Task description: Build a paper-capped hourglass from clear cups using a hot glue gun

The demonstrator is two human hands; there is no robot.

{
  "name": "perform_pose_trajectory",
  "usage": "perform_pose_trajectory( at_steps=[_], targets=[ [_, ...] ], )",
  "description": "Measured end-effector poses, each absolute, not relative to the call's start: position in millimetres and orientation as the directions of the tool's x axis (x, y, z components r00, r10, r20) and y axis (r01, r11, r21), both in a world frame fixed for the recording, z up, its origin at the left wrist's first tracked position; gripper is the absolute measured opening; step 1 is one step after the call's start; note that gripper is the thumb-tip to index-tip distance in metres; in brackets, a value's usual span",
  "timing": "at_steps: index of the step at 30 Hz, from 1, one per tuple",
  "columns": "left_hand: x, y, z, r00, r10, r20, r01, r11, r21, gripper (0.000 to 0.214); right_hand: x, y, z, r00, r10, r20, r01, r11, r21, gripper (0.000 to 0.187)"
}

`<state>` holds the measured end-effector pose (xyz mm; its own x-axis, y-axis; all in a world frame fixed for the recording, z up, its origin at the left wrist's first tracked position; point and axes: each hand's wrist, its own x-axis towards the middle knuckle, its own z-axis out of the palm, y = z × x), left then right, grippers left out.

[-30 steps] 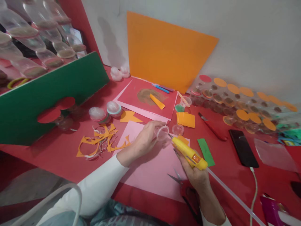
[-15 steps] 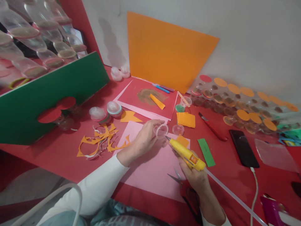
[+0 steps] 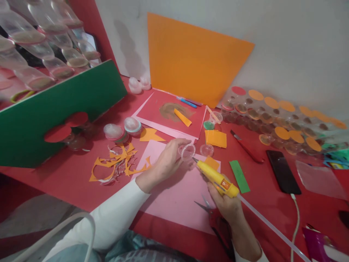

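My left hand grips a clear plastic cup, its round rim tilted to the right. A yellow hot glue gun is wrapped in my right hand, with a long clear glue stick trailing out of its back. The gun's dark nozzle is close to the cup's rim; whether they touch I cannot tell. Beneath both hands lies a sheet of pink paper. Scissors with dark red handles rest partly under my right forearm.
Orange paper scraps lie left. Orange paper squares, a red-handled cutter, a green strip and a phone on a cable are to the right. Clear cups with orange discs stand along the wall; a green board stands left.
Hardly anything differs. The glue gun's tip has shifted very slightly by the cup's rim; both hands keep their grips.
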<state>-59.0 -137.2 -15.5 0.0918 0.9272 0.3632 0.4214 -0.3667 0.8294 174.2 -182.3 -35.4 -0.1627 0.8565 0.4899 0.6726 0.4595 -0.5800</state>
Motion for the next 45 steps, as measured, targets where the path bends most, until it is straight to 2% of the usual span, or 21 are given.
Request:
perform_pose_trajectory(
  at_steps=[4, 11, 15, 20, 27, 33, 39, 45],
  targets=[
    [-60, -136, -17, 0.108, 0.912, 0.396, 0.436, -0.402, 0.805, 0.034, 179, -184, -44, -0.217, 0.858, 0.466, 0.670, 0.478, -0.568, 0.023],
    [-59, -137, -17, 0.097, 0.918, 0.384, 0.441, -0.385, 0.811, 0.036, 178, -185, -45, -0.211, 0.862, 0.460, 0.682, 0.467, -0.563, 0.024],
    [-58, -137, -17, 0.092, 0.925, 0.368, 0.434, -0.370, 0.821, 0.036, 175, -182, -36, -0.200, 0.844, 0.497, 0.684, 0.483, -0.546, 0.030],
    [-59, -136, -16, 0.109, 0.923, 0.369, 0.407, -0.380, 0.831, 0.035, 175, -180, -30, -0.204, 0.867, 0.454, 0.698, 0.454, -0.554, 0.037],
    [-60, -137, -19, 0.104, 0.927, 0.361, 0.417, -0.370, 0.830, 0.037, 174, -183, -34, -0.213, 0.868, 0.448, 0.660, 0.466, -0.590, 0.024],
    [-61, -138, -15, 0.129, 0.940, 0.317, 0.421, -0.341, 0.840, 0.039, 174, -183, -36, -0.226, 0.841, 0.491, 0.654, 0.505, -0.563, 0.021],
    [-62, -142, -14, 0.174, 0.941, 0.290, 0.428, -0.337, 0.839, 0.040, 176, -184, -37, -0.208, 0.873, 0.440, 0.669, 0.456, -0.587, 0.022],
    [-60, -143, -10, 0.226, 0.925, 0.307, 0.429, -0.377, 0.821, 0.046, 173, -183, -32, -0.195, 0.868, 0.458, 0.658, 0.462, -0.595, 0.027]
  ],
)
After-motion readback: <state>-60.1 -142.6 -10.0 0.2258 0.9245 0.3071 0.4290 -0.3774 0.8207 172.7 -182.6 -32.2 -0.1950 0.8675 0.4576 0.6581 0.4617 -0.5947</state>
